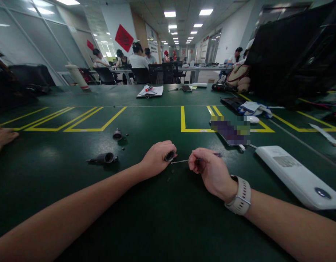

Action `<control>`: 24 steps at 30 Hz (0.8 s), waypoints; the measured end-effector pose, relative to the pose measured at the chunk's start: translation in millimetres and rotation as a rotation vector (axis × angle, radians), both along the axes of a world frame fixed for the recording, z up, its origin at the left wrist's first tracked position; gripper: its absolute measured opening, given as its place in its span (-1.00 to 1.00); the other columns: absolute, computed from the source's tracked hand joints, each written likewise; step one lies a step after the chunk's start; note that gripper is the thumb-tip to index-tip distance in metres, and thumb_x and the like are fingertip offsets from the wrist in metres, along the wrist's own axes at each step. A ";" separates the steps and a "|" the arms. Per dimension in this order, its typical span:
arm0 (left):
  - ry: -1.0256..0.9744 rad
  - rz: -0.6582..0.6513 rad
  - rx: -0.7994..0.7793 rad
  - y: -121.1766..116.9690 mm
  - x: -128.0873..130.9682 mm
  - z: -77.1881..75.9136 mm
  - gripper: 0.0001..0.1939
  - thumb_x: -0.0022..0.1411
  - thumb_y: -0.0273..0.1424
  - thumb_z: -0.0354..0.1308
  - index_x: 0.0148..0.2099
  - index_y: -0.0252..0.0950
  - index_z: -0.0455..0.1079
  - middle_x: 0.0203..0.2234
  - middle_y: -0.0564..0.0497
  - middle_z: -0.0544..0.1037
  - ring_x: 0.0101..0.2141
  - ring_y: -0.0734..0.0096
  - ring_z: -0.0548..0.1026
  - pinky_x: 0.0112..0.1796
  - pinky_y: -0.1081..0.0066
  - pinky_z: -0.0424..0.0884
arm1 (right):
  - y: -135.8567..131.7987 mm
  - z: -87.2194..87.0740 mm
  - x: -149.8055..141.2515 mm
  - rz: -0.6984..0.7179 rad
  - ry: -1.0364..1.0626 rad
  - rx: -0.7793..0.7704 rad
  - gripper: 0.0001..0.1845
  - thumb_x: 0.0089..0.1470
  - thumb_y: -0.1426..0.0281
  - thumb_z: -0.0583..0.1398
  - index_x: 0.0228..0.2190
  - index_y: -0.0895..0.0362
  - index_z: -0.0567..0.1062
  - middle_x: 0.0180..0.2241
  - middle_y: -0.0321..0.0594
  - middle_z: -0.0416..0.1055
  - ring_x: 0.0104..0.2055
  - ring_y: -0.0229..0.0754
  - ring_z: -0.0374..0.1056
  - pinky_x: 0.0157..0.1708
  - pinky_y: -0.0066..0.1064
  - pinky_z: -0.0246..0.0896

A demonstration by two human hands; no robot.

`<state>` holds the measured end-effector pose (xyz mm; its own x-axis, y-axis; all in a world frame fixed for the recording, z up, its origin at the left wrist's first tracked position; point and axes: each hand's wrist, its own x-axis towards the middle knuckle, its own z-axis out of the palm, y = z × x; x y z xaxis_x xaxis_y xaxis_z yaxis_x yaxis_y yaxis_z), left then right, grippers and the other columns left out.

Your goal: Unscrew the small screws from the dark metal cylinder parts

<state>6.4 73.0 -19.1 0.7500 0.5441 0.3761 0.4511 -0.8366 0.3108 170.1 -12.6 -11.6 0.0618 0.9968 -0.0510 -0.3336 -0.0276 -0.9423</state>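
Note:
My left hand [157,156] is closed around a dark hollow cylindrical part [169,157], its round opening facing me. In my right hand [207,165] is a thin screwdriver [180,161]; its shaft points left, and the tip is close to the cylinder's lower rim. Whether the tip touches the part I cannot tell. Left of my hands lies a dark metal housing with a pointed end [103,158]. Behind it stands a short round metal cup [117,134], with small loose pieces [123,148] nearby. A few tiny bits [169,178] lie below my left hand.
A white power bank [296,171] and a phone [230,133] with a cable lie to the right. Another person's hand [4,136] rests at the left edge. Farther back are papers [150,91], a cloth [255,108] and a white bottle [77,76]. Yellow tape marks the green table.

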 end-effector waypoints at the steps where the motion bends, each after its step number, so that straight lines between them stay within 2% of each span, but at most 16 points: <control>1: -0.005 0.002 -0.002 0.0 0.1 0.0 -0.85 0.17 -0.46 0.05 -0.46 -0.32 0.22 -0.52 0.08 0.31 -0.48 0.50 0.29 -0.46 0.47 0.17 | 0.3 -0.3 -0.1 -0.009 -0.023 -0.004 -0.73 -0.08 0.37 0.11 -0.73 0.16 0.38 -0.72 -0.32 0.25 -0.64 -0.33 0.11 -0.60 -0.43 -0.07; 5: -0.033 0.008 -0.014 -0.4 0.6 0.4 -0.85 0.16 -0.47 0.05 -0.46 -0.31 0.20 -0.53 0.09 0.30 -0.49 0.51 0.28 -0.47 0.48 0.17 | 0.1 -2.6 -0.4 -0.010 -0.084 0.004 -0.73 -0.06 0.37 0.12 -0.72 0.16 0.38 -0.71 -0.33 0.26 -0.63 -0.33 0.12 -0.60 -0.44 -0.07; 9: -0.046 0.003 -0.031 -1.4 0.5 1.1 -0.87 0.13 -0.50 0.05 -0.46 -0.31 0.19 -0.54 0.10 0.28 -0.50 0.51 0.27 -0.48 0.49 0.17 | -2.6 -3.0 0.6 -0.004 -0.112 0.125 -0.75 0.02 0.36 0.10 -0.63 0.14 0.41 -0.63 -0.32 0.31 -0.56 -0.31 0.17 -0.54 -0.44 0.02; 12: -0.049 -0.006 -0.046 -2.3 0.6 1.8 -0.89 0.11 -0.53 0.04 -0.45 -0.31 0.20 -0.54 0.10 0.28 -0.50 0.51 0.27 -0.48 0.49 0.17 | -5.8 0.2 1.0 0.054 -0.246 0.224 -0.76 0.09 0.32 0.09 -0.53 0.14 0.44 -0.52 -0.29 0.36 -0.46 -0.27 0.23 -0.46 -0.41 0.11; 17: -0.057 -0.015 -0.048 -3.3 1.9 2.7 -0.91 0.08 -0.51 0.04 -0.45 -0.31 0.20 -0.55 0.11 0.29 -0.50 0.51 0.28 -0.49 0.50 0.17 | -11.4 5.8 -1.0 0.085 -0.493 0.344 -0.79 0.14 0.35 0.06 -0.44 0.12 0.46 -0.46 -0.29 0.33 -0.41 -0.26 0.25 -0.40 -0.39 0.14; 24: -0.044 0.011 -0.035 -3.7 1.9 3.0 -0.89 0.11 -0.46 0.04 -0.46 -0.31 0.20 -0.55 0.09 0.30 -0.51 0.50 0.28 -0.49 0.49 0.17 | -9.7 4.8 -1.7 0.140 -0.465 0.282 -0.76 0.13 0.34 0.08 -0.49 0.12 0.47 -0.46 -0.27 0.37 -0.39 -0.23 0.28 -0.39 -0.38 0.15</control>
